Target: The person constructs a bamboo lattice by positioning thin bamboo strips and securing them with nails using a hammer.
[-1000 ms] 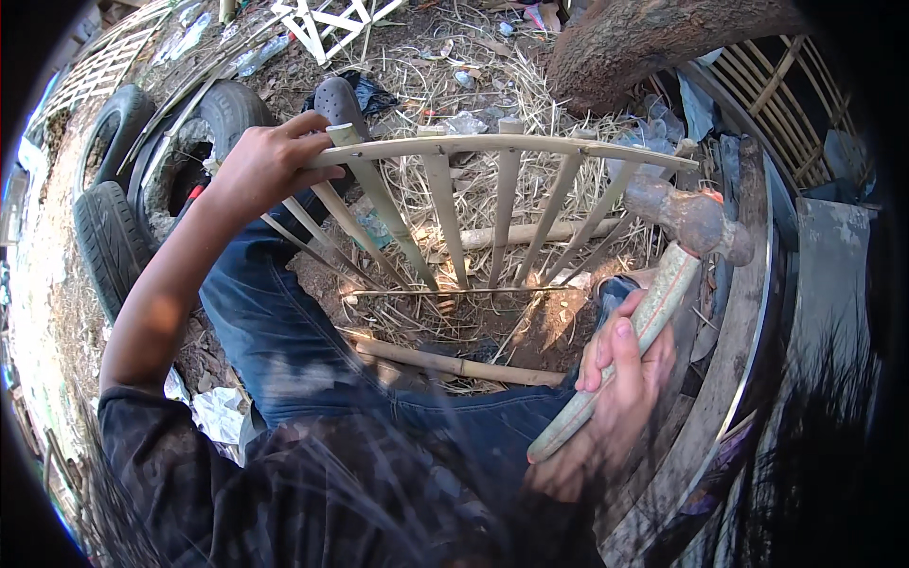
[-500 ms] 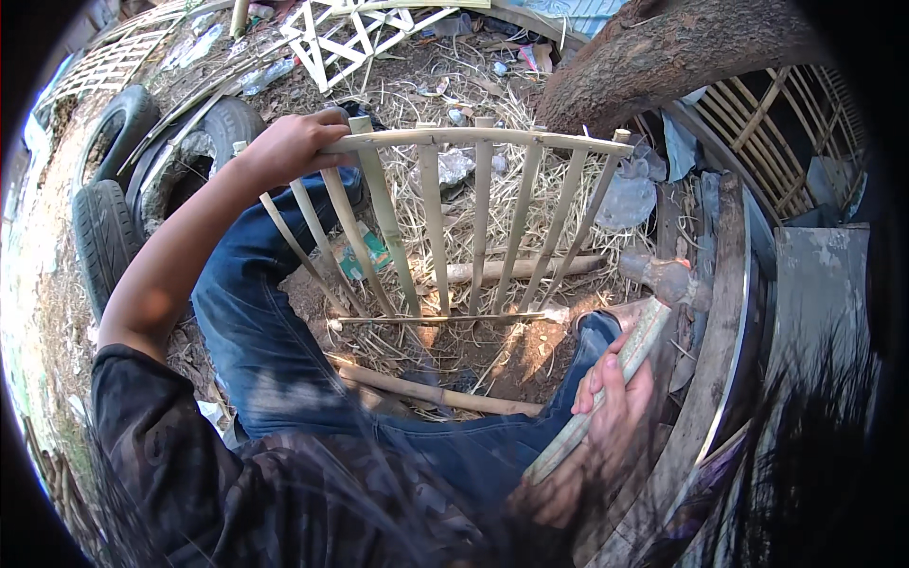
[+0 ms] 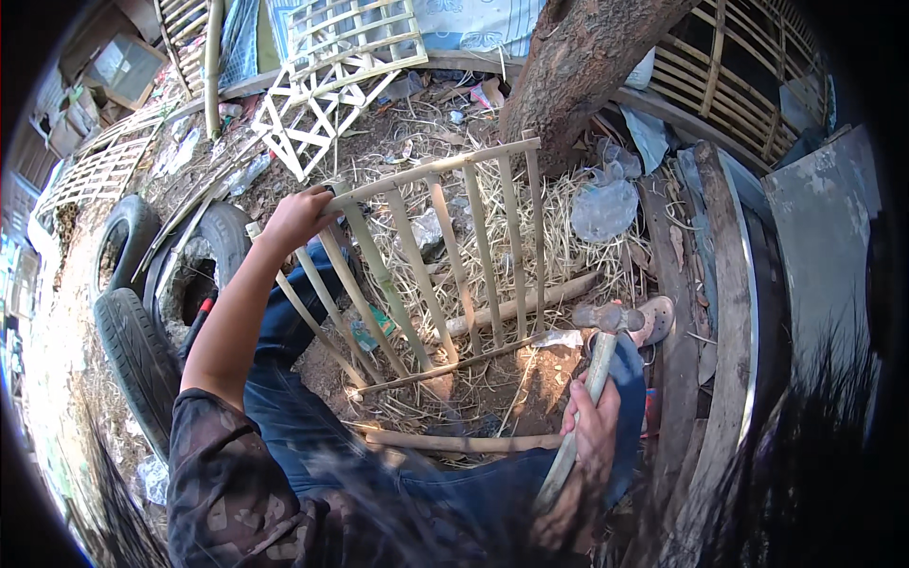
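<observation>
My left hand (image 3: 301, 220) grips the top rail of a bamboo slat frame (image 3: 409, 252) near its left end. Several upright slats run from that rail down to a thin lower rail close to the ground, and the frame stands tilted between my legs. In my right hand (image 3: 595, 422) is a hammer (image 3: 608, 320), held by its pale wooden handle. Its metal head points up and away from me, to the right of the frame and apart from it. The fingers of my right hand are wrapped round the handle.
Old tyres (image 3: 133, 364) lie at the left. A bamboo pole (image 3: 464, 442) crosses the ground before my lap, and a thicker stick (image 3: 530, 307) lies behind the frame. Long wooden planks (image 3: 724, 312) run along the right. A tree trunk (image 3: 578, 76) and a white lattice (image 3: 301, 123) are farther back.
The view has swung, showing more of the far background. The bamboo frame now slants, its right end higher than its left. My right hand still holds the hammer, beside the frame.
</observation>
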`<state>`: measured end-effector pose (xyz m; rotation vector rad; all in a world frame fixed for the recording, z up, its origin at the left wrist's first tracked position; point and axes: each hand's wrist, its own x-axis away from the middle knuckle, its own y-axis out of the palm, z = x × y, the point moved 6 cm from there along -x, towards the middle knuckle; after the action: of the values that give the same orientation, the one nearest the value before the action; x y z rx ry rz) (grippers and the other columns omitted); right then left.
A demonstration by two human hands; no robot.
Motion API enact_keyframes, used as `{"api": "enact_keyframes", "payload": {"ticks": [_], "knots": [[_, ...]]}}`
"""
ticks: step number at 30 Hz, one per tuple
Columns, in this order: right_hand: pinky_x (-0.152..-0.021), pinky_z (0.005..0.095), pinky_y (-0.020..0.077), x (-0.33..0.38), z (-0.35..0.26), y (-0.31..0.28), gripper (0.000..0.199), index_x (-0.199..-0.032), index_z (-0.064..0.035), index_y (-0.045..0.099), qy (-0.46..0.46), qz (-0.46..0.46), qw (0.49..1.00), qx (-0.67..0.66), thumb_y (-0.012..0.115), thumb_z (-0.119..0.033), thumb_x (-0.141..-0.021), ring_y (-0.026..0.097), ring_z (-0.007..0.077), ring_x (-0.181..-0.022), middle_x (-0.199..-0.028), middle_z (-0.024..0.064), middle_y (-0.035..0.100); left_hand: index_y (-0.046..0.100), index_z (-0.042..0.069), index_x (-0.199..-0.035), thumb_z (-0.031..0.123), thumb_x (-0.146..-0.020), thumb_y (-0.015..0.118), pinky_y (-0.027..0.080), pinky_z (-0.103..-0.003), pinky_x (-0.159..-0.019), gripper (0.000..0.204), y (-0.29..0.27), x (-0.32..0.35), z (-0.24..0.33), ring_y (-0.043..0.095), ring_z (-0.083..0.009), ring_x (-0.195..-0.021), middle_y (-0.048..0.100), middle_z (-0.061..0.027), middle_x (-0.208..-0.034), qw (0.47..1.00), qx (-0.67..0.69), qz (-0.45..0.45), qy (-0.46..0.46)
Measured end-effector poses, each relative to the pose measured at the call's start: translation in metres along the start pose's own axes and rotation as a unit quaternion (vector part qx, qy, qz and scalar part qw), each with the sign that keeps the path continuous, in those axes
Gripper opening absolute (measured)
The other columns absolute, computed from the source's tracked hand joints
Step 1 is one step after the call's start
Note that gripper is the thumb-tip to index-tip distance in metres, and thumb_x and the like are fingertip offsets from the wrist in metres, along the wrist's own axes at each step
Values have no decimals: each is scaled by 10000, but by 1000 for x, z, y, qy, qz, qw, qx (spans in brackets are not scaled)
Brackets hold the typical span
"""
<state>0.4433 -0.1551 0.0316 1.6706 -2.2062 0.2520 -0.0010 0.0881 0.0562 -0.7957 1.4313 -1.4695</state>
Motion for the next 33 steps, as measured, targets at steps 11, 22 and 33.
{"api": "enact_keyframes", "payload": {"ticks": [11, 22, 33], "knots": [[-414, 232, 370, -8, 18, 7, 193, -1002, -47, 508, 49, 7, 999, 4, 642, -147, -904, 453, 62, -461, -675, -8, 497, 581, 20, -860, 276, -857, 669, 497, -482, -686, 271, 8, -13, -4, 623, -383, -770, 581, -143, -863, 1000, -11, 20, -6], [-382, 260, 389, -20, 38, 3, 248, -963, -37, 497, 44, -4, 999, 13, 672, -193, -882, 463, 81, -422, -624, -2, 477, 638, 56, -822, 304, -818, 693, 503, -461, -660, 254, 20, -20, -9, 642, -361, -746, 642, -126, -810, 995, -46, 39, -82], [-370, 263, 391, -37, 70, 5, 214, -911, -46, 509, 85, 7, 991, -107, 674, -178, -876, 464, 88, -413, -625, -1, 492, 674, 23, -792, 355, -802, 690, 515, -479, -689, 333, 34, -34, -21, 647, -392, -731, 657, -176, -737, 992, -86, 3, -96]]}}
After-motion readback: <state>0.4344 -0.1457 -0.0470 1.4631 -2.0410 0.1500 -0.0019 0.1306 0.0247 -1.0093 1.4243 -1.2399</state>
